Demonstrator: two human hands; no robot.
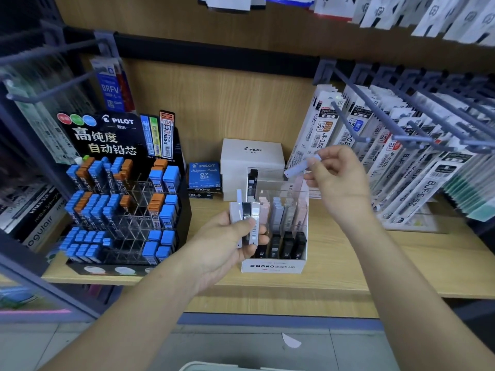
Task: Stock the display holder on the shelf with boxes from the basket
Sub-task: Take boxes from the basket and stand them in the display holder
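The white MONO display holder (273, 266) stands on the wooden shelf, with pastel lead boxes in its back rows and black ones in front. My left hand (227, 245) grips a small stack of slim boxes (247, 218), white, black and grey, just left of the holder. My right hand (340, 178) pinches one pale lilac box (302, 166) at an angle above the holder's back right corner. The rim of the basket (209, 366) shows at the bottom edge; its contents are hidden.
A black PILOT lead rack (126, 210) with blue and orange cases fills the shelf's left side. A white PILOT box (251, 156) and a blue lead box (205, 175) stand behind the holder. Hooks with hanging refill packs (396, 156) jut out at right.
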